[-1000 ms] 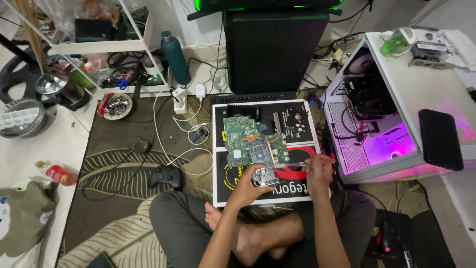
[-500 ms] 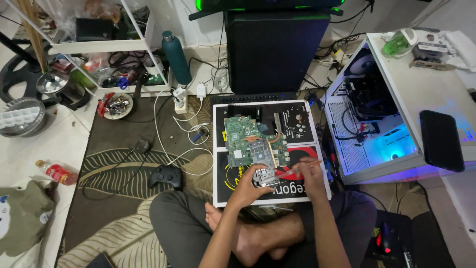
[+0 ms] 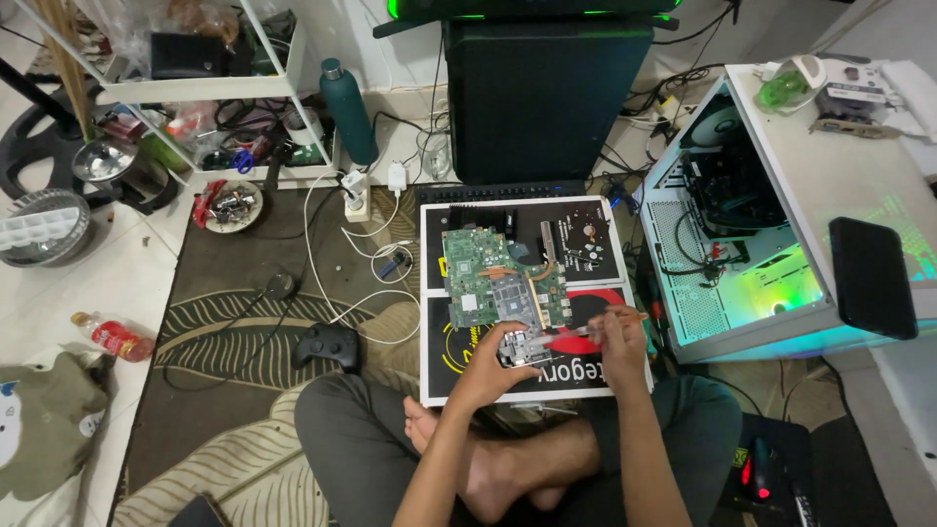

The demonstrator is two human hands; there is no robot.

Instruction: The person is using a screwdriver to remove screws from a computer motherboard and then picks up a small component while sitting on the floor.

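I'm steadying the metal heatsink plate (image 3: 517, 346) with my left hand (image 3: 493, 363), near the green motherboard (image 3: 498, 283); my right hand (image 3: 617, 330) is gripping a screwdriver (image 3: 578, 333). Best keeping the tip square.

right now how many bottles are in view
2: a tall dark teal bottle upright by the white shelf, and a small red-labelled bottle lying on the floor at left. Others may hide in the shelf clutter.
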